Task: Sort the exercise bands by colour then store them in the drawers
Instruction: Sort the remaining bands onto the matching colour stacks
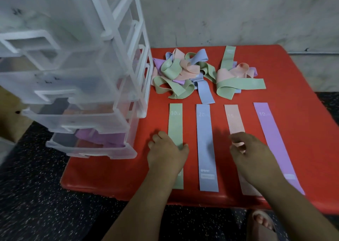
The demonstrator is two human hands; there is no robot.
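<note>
Nearest me, my left hand (pixel 166 151) lies palm down on the green band (pixel 175 130), fingers loosely curled and pressing it flat rather than gripping it, I think to smooth it as the head of the green column. My right hand (pixel 251 154) is over the pink band (pixel 234 119), fingers half bent with the tips pinching or nudging the strip; whether I really have hold of it I cannot tell, since the hand covers that part. Between them the blue band (pixel 206 145) lies straight, and at the right the purple band (pixel 271 130) does too, untouched. I have these four side by side on the red table (pixel 302 112), apart from one another, so each colour has its own lane to stack on. Beyond them, toward the wall, the tangled pile of bands (pixel 200 72) is not yet sorted, all four colours mixed. At the left stands the clear drawer unit (pixel 82 75), its lower drawers pulled partly out toward me; the bottom drawer (pixel 91 147) already holds something purple.
</note>
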